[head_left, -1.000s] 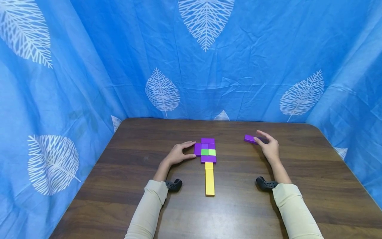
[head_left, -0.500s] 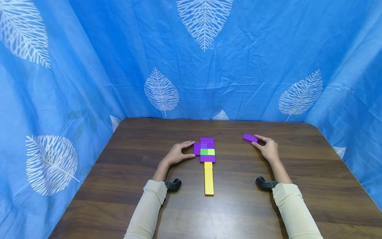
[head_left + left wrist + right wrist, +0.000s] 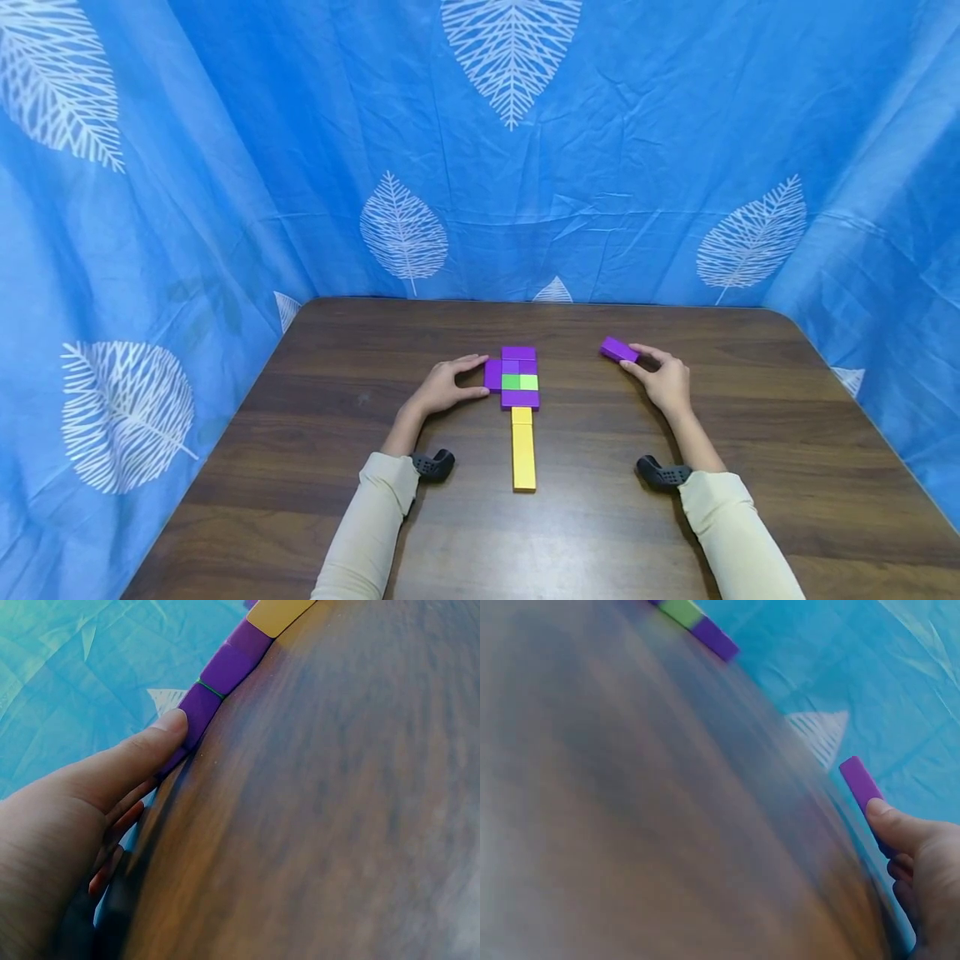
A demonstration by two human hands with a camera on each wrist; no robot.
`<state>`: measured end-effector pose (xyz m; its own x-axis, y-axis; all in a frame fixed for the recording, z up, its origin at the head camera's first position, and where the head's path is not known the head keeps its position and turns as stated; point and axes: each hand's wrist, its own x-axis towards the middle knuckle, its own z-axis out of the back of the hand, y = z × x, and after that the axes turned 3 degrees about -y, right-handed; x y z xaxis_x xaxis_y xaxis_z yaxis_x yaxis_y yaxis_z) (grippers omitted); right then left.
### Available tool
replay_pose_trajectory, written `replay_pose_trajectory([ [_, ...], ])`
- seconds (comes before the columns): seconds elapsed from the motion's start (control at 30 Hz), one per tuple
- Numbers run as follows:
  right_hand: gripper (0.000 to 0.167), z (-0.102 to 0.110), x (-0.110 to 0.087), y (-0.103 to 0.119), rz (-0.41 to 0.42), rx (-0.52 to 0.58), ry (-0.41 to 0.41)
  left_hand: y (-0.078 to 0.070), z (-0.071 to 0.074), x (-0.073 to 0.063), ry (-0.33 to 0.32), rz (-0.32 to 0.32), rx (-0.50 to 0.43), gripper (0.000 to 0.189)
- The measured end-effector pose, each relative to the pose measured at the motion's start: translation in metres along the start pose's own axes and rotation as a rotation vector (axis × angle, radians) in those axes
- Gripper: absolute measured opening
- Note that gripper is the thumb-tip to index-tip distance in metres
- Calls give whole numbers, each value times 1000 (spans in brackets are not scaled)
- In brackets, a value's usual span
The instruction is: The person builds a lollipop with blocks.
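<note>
My left hand (image 3: 442,385) pinches a purple block (image 3: 492,375) between thumb and fingers. That block lies against the left side of a flat cluster of blocks. In the cluster, a green block (image 3: 511,382) and a lime block (image 3: 528,382) sit side by side, with purple pieces above and a purple block (image 3: 520,399) below. A long yellow block (image 3: 524,458) and a short yellow one (image 3: 521,416) form a strip running toward me. To the right, my right hand (image 3: 666,382) holds another purple block (image 3: 861,780) by one end, tilted and apart from the cluster.
The brown wooden table (image 3: 300,433) carries all the blocks. A blue curtain (image 3: 637,150) with white leaf prints hangs behind it and along both sides. Each wrist wears a black camera mount (image 3: 435,465).
My right hand has taken hold of the purple block and moved it slightly left, toward the cluster. The left hand stays at its block.
</note>
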<state>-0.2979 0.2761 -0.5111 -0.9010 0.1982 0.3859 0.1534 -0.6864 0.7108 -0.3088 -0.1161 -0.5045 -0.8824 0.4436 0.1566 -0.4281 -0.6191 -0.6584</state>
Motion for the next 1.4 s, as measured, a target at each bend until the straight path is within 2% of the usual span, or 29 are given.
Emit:
replay_pose_trajectory([
  [0.3, 37, -27, -22, 36, 112, 87, 23, -2, 5, -1, -6, -3, -20, 65],
  [0.6, 37, -50, -43, 63, 118, 73, -30, -1, 5, 1, -14, -17, -12, 64],
  [0.77, 36, -53, -45, 66, 137, 66, -27, -1, 6, 1, -23, -29, 6, 63],
  [1.1, 37, -53, -49, 66, 169, 9, -14, -1, 3, -1, -2, 4, -9, 64],
  [1.4, 38, -51, -51, 65, 184, -9, -9, -2, 2, -1, 1, 10, -22, 65],
])
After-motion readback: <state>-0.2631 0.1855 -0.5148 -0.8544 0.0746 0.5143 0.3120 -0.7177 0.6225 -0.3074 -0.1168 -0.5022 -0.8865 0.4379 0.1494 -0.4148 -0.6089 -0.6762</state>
